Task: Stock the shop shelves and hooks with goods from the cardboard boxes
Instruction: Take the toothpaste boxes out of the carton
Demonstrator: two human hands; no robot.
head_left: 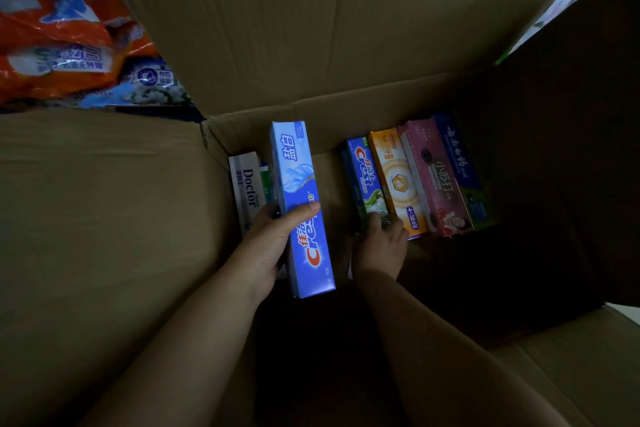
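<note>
Where the head view looked down into it, I found the open cardboard box (pixel 311 45) filling most of the frame, flaps spread, its right interior too dark to read. Orange and blue plastic packs (pixel 65 45) lay outside at upper left. Inside, a white Doctor carton (pixel 247 191) stood against the left wall; a row of four toothpaste cartons (pixel 415 180) leaned together at right. The left hand (pixel 273 239) gripped the blue Crest carton (pixel 301 208), thumb across its face, raised between them. The right hand (pixel 382 243) touched the green Crest carton (pixel 365 180); I could not tell its grip.
</note>
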